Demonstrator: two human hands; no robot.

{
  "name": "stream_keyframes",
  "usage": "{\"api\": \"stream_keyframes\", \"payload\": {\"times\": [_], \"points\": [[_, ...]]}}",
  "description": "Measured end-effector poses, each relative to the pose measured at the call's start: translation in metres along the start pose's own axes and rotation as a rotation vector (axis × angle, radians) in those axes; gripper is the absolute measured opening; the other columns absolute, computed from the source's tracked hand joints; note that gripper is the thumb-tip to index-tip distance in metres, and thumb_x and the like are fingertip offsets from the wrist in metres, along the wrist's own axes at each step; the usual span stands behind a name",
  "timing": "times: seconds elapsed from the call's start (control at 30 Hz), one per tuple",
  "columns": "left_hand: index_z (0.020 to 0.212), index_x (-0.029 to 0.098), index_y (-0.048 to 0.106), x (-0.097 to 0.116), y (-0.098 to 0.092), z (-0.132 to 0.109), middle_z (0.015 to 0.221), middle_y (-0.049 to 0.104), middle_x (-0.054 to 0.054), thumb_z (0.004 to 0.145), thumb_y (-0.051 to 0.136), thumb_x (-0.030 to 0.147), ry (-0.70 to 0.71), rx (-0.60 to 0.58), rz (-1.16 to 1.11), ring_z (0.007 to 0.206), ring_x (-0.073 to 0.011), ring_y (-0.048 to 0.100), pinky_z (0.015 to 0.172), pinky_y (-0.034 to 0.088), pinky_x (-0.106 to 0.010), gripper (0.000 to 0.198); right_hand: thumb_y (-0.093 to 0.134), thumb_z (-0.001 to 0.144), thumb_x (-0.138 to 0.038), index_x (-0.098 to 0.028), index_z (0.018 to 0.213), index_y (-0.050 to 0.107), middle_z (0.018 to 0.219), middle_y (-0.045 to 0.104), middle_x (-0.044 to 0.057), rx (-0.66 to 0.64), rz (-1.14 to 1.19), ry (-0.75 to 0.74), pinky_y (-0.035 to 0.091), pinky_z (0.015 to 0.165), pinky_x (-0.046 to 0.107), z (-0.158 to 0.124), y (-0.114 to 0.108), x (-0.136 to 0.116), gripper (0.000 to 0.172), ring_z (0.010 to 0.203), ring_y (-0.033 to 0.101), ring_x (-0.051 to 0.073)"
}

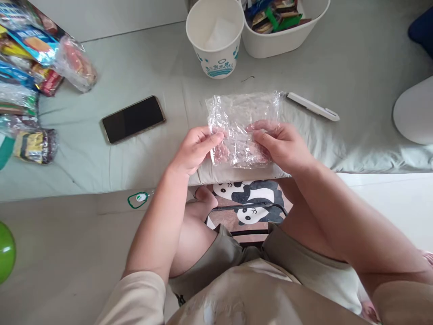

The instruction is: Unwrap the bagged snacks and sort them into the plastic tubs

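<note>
A clear, crinkled plastic bag [241,113] is held flat between my two hands over the front edge of the cloth-covered surface. My left hand [199,146] pinches its left side between thumb and fingers. On the right side, my right hand [282,144] grips the bag, its fingers seen through the film behind it. No contents can be made out inside the bag. Just right of the bag lies a white utility knife [313,107]. Behind the bag stands a white paper cup [218,56] with a teal print and some whitish translucent material inside.
A black phone [133,119] lies to the left. Packaged snacks [34,58] are heaped at the far left. A white bin [277,47] with wrapped items stands behind the cup. A rounded white object [416,110] is at the right edge. Below the front edge is a panda-printed item [252,214].
</note>
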State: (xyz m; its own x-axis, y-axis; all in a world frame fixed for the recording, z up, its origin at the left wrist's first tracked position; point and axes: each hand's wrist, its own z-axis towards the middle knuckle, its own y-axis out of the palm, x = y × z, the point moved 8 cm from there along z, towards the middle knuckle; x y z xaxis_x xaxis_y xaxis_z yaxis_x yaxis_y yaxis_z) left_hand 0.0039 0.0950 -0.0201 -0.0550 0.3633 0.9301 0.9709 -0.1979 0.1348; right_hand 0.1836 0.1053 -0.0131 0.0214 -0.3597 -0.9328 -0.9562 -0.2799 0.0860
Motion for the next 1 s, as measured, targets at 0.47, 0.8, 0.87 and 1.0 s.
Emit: {"api": "stream_keyframes", "payload": {"times": [0.47, 0.8, 0.87, 1.0], "points": [[0.099, 0.023, 0.07, 0.001, -0.012, -0.001, 0.056, 0.067, 0.007, 0.076, 0.081, 0.039, 0.05, 0.051, -0.12, 0.043, -0.0125, 0.063, 0.038, 0.045, -0.02, 0.03, 0.078, 0.083, -0.04, -0.023, 0.094, 0.069, 0.055, 0.058, -0.006, -0.075, 0.202, -0.132, 0.03, 0.039, 0.023, 0.001, 0.003, -0.008, 0.022, 0.04, 0.04, 0.007], [0.078, 0.019, 0.067, 0.011, -0.015, 0.002, 0.074, 0.065, -0.002, 0.091, 0.061, 0.052, 0.168, 0.076, -0.134, 0.059, -0.0128, 0.062, 0.05, 0.052, -0.025, 0.035, 0.06, 0.088, -0.051, -0.021, 0.08, 0.071, 0.073, 0.064, 0.005, -0.095, -0.06, -0.169, 0.037, 0.052, 0.029, -0.001, -0.009, -0.01, 0.033, 0.062, 0.054, 0.015], [0.081, 0.019, 0.065, 0.008, -0.016, 0.003, 0.078, 0.063, -0.002, 0.088, 0.065, 0.042, 0.16, 0.083, -0.114, 0.058, -0.0113, 0.058, 0.049, 0.046, -0.024, 0.024, 0.059, 0.091, -0.049, -0.02, 0.08, 0.071, 0.071, 0.061, 0.004, -0.092, -0.21, -0.19, 0.035, 0.054, 0.029, -0.002, -0.008, -0.009, 0.033, 0.062, 0.05, 0.014], [0.09, 0.021, 0.066, 0.005, -0.015, 0.004, 0.086, 0.059, 0.002, 0.062, 0.074, 0.012, 0.18, 0.074, -0.1, 0.059, -0.0066, 0.052, 0.052, 0.044, -0.022, 0.031, 0.074, 0.083, -0.035, -0.023, 0.111, 0.066, 0.072, 0.057, -0.003, -0.064, -0.361, -0.172, 0.034, 0.051, 0.027, -0.004, -0.007, -0.005, 0.032, 0.056, 0.045, 0.011]]}}
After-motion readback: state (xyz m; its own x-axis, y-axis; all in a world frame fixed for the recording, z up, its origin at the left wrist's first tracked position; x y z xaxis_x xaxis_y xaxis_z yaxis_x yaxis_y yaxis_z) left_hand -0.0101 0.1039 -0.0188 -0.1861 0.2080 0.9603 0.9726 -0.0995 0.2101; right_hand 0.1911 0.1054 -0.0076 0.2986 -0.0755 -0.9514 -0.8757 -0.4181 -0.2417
